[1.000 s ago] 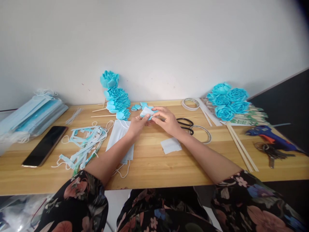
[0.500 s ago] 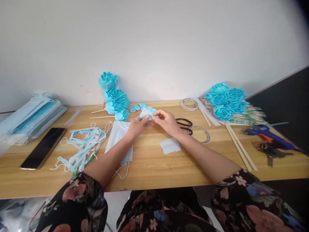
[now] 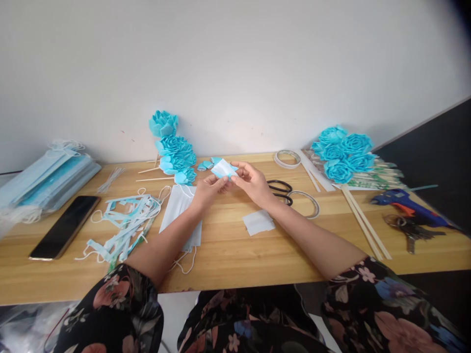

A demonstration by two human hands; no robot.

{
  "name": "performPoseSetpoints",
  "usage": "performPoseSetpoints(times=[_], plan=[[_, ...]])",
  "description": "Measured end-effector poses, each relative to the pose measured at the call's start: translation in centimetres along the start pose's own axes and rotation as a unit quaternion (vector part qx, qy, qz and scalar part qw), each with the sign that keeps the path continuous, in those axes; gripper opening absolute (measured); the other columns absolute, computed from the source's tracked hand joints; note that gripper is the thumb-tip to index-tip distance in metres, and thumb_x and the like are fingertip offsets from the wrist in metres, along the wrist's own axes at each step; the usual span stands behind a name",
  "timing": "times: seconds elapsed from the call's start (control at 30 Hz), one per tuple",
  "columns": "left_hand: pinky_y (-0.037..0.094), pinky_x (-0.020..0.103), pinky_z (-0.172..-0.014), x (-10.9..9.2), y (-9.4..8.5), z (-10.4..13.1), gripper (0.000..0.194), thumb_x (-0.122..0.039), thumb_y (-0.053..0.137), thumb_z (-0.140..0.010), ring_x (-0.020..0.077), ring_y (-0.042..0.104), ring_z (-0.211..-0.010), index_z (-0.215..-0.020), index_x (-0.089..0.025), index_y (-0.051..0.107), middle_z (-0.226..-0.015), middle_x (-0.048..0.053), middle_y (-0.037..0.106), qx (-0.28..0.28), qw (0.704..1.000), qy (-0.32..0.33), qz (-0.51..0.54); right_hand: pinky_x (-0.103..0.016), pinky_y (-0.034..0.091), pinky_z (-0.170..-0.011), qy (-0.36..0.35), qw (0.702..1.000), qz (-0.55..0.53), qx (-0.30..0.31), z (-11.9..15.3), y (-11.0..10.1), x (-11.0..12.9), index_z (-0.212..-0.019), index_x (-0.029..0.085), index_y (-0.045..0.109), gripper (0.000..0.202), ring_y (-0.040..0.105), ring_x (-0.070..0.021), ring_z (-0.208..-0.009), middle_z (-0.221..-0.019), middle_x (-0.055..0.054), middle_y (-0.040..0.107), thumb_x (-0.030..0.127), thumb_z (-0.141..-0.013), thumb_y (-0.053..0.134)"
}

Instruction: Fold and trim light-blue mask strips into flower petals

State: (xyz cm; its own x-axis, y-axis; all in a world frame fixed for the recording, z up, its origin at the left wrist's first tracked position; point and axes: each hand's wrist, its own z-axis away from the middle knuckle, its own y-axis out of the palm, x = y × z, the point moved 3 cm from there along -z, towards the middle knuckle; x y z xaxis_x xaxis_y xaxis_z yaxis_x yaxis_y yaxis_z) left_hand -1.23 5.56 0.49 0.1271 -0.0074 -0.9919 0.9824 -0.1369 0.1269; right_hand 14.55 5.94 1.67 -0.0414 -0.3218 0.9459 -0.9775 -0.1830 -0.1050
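Both hands meet over the middle of the table around a small piece of face-mask fabric point(image 3: 224, 168), white with blue along its lower edge. My left hand point(image 3: 209, 190) pinches its lower left side between thumb and fingers. On the other side, my right hand point(image 3: 253, 180) grips the right corner the same way. Just behind lie several cut blue petals point(image 3: 209, 163), partly hidden by the fabric. A white square of fabric point(image 3: 258, 222) rests below my right wrist. Beside my left forearm is a whole face mask point(image 3: 176, 208), and black-handled scissors point(image 3: 281, 186) lie right of my right hand.
Blue fabric flowers stand left point(image 3: 176, 149) and right point(image 3: 340, 149). At left are a mask stack point(image 3: 55, 176), a phone point(image 3: 65, 227) and cut strips point(image 3: 128, 220). Tape rolls point(image 3: 287, 159), wooden sticks point(image 3: 364, 223), a glue gun point(image 3: 405, 205) and keys point(image 3: 410, 230) lie right.
The fabric piece has been opened out and turned, showing more of its white face. My right fingers have shifted from its middle to the right corner.
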Motion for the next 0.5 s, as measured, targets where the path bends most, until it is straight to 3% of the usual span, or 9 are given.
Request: performPoseSetpoints(times=[0.23, 0.5], plan=[[0.043, 0.023, -0.061, -0.1, -0.23, -0.1, 0.039, -0.05, 0.077, -0.07, 0.009, 0.054, -0.058, -0.071, -0.014, 0.062, -0.063, 0.0, 0.062, -0.01, 0.999, 0.03, 0.02, -0.028, 0.048, -0.074, 0.019, 0.998, -0.005, 0.056, 0.06, 0.49, 0.05, -0.115, 0.019, 0.06, 0.037, 0.061, -0.0153, -0.078, -0.084, 0.0, 0.066, 0.034, -0.081, 0.067], [0.045, 0.025, -0.061, -0.38, -0.08, 0.15, 0.039, -0.053, 0.072, -0.074, 0.0109, 0.054, -0.058, -0.071, -0.015, 0.063, -0.065, 0.002, 0.065, -0.007, 0.997, 0.045, -0.064, -0.027, 0.043, -0.068, 0.026, 0.999, 0.023, 0.021, -0.07, -0.13, -0.16, -0.091, 0.017, 0.066, 0.024, 0.053, -0.0141, -0.071, -0.075, 0.001, 0.059, 0.039, -0.083, 0.064]])
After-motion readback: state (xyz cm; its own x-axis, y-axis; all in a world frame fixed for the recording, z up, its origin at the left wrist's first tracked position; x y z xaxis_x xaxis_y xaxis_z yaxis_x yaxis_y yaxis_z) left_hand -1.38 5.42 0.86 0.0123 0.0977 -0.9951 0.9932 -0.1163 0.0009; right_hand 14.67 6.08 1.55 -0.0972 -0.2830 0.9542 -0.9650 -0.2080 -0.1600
